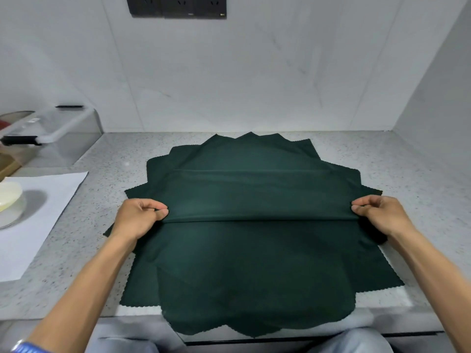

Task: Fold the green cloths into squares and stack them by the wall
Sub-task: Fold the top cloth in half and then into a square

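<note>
Several dark green cloths [254, 263] with zigzag edges lie spread in a fanned pile on the speckled grey counter [107, 159], their near corners hanging over the front edge. The top cloth [254, 194] is doubled over, its fold line running left to right across the pile's middle. My left hand [139, 217] pinches the left end of that fold between thumb and fingers. My right hand [377, 215] pinches the right end the same way. The wall [254, 85] stands just behind the pile.
A white sheet of paper [38, 212] lies on the counter at left, with a glass bowl under a pale lid [10, 202] on it. A clear plastic container [51, 138] sits at the back left. A side wall [438, 110] closes the right.
</note>
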The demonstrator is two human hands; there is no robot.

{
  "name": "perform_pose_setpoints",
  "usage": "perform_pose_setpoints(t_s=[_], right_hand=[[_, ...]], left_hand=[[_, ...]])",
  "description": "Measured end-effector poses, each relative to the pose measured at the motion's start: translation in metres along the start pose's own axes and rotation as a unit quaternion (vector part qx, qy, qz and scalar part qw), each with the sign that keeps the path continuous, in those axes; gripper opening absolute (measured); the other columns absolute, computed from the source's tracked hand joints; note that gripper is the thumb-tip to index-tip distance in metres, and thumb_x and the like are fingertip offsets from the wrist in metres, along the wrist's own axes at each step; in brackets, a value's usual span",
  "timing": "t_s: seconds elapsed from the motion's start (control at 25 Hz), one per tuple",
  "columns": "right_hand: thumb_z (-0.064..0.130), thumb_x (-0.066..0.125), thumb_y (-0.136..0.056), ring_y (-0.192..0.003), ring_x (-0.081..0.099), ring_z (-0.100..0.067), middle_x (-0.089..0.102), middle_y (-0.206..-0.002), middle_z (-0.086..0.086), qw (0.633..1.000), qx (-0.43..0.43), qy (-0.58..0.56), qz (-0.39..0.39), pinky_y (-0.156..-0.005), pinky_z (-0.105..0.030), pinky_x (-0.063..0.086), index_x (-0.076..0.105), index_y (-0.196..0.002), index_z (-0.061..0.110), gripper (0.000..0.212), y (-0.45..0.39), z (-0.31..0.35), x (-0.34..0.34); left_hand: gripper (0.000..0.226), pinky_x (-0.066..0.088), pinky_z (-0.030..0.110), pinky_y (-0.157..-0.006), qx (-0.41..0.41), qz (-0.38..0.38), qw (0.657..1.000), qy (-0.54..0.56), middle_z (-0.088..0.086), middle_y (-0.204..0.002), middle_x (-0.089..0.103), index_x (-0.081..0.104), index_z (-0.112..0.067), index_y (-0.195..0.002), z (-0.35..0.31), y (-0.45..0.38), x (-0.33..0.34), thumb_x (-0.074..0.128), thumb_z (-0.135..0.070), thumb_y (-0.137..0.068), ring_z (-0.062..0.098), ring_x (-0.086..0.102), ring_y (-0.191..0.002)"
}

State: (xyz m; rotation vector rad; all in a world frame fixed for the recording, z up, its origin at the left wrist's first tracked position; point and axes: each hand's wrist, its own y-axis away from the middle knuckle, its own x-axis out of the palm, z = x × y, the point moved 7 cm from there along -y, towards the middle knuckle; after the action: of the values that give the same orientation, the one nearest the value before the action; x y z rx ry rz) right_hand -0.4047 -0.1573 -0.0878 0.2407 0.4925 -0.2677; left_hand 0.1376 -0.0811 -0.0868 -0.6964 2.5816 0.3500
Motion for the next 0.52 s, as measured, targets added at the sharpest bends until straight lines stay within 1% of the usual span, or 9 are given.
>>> perform_pose_setpoints(t_s=[0.04, 0.12, 0.2, 0.28, 0.36, 0.44, 0.52], right_hand=[[0.009, 0.071, -0.087, -0.068, 0.06, -0.019, 0.07, -0.084, -0.011, 1.0, -0.004, -0.005, -0.008, -0.065, -0.028, 0.049, 0.072, -0.093, 0.009, 0.006, 0.0009, -0.0013, -0.0001], [0.009, 0.07, -0.088, -0.07, 0.06, -0.017, 0.07, -0.083, -0.007, 1.0, -0.011, -0.017, -0.024, -0.073, -0.03, 0.052, 0.073, -0.088, 0.012, 0.004, 0.0022, -0.0021, 0.001], [0.01, 0.07, -0.088, -0.073, 0.061, -0.016, 0.07, -0.082, -0.003, 0.999, -0.013, -0.029, -0.034, -0.082, -0.035, 0.053, 0.073, -0.086, 0.013, 0.005, 0.0032, -0.0019, 0.0025], [0.009, 0.071, -0.087, -0.075, 0.062, -0.017, 0.07, -0.083, -0.002, 0.999, -0.008, -0.034, -0.041, -0.085, -0.037, 0.053, 0.073, -0.086, 0.014, 0.005, 0.0032, -0.0033, 0.0016], [0.009, 0.071, -0.085, -0.077, 0.063, -0.018, 0.071, -0.085, -0.002, 0.998, -0.003, -0.038, -0.043, -0.084, -0.036, 0.054, 0.073, -0.083, 0.016, 0.008, 0.0036, -0.0049, -0.0023], [0.009, 0.073, -0.083, -0.077, 0.064, -0.02, 0.072, -0.085, -0.004, 0.999, -0.005, -0.017, -0.041, -0.081, -0.036, 0.054, 0.074, -0.081, 0.016, 0.008, 0.0048, -0.0071, -0.0044], [0.01, 0.073, -0.083, -0.079, 0.064, -0.021, 0.073, -0.085, -0.003, 0.999, -0.015, 0.027, -0.038, -0.08, -0.035, 0.053, 0.074, -0.079, 0.017, 0.008, 0.0069, -0.0068, -0.0037]], left_hand=[[0.011, 0.053, 0.028, -0.078, -0.007, -0.01, 1.0, 0.023, -0.004, -0.077, 0.072, 0.077, -0.018, -0.078, 0.0009, 0.001, -0.0006, 0.077, -0.007, -0.08, 0.015, 0.065, -0.076], [0.013, 0.055, 0.035, -0.089, -0.025, -0.019, 0.998, 0.061, -0.003, -0.085, 0.075, 0.077, -0.018, -0.077, 0.0013, -0.0013, -0.0007, 0.077, -0.005, -0.079, 0.016, 0.068, -0.088], [0.013, 0.054, 0.038, -0.093, -0.035, -0.023, 0.997, 0.069, -0.001, -0.087, 0.074, 0.077, -0.017, -0.077, -0.0001, -0.0023, 0.0004, 0.078, -0.004, -0.078, 0.02, 0.068, -0.094], [0.014, 0.054, 0.04, -0.095, -0.04, -0.024, 0.997, 0.068, 0.0, -0.088, 0.074, 0.076, -0.017, -0.077, 0.0002, -0.0021, 0.0013, 0.078, -0.003, -0.078, 0.022, 0.068, -0.095], [0.013, 0.054, 0.04, -0.094, -0.038, -0.025, 0.997, 0.056, -0.001, -0.087, 0.074, 0.076, -0.018, -0.077, 0.0033, -0.0009, -0.0009, 0.078, -0.005, -0.078, 0.021, 0.068, -0.094], [0.01, 0.054, 0.041, -0.093, -0.034, -0.038, 0.999, 0.013, -0.006, -0.087, 0.074, 0.077, -0.022, -0.075, 0.0072, 0.001, -0.0052, 0.08, -0.013, -0.077, 0.018, 0.068, -0.092], [0.007, 0.054, 0.042, -0.091, -0.023, -0.038, 0.998, -0.04, -0.011, -0.083, 0.074, 0.077, -0.025, -0.073, 0.0095, 0.0031, -0.0073, 0.08, -0.02, -0.077, 0.014, 0.067, -0.089]])
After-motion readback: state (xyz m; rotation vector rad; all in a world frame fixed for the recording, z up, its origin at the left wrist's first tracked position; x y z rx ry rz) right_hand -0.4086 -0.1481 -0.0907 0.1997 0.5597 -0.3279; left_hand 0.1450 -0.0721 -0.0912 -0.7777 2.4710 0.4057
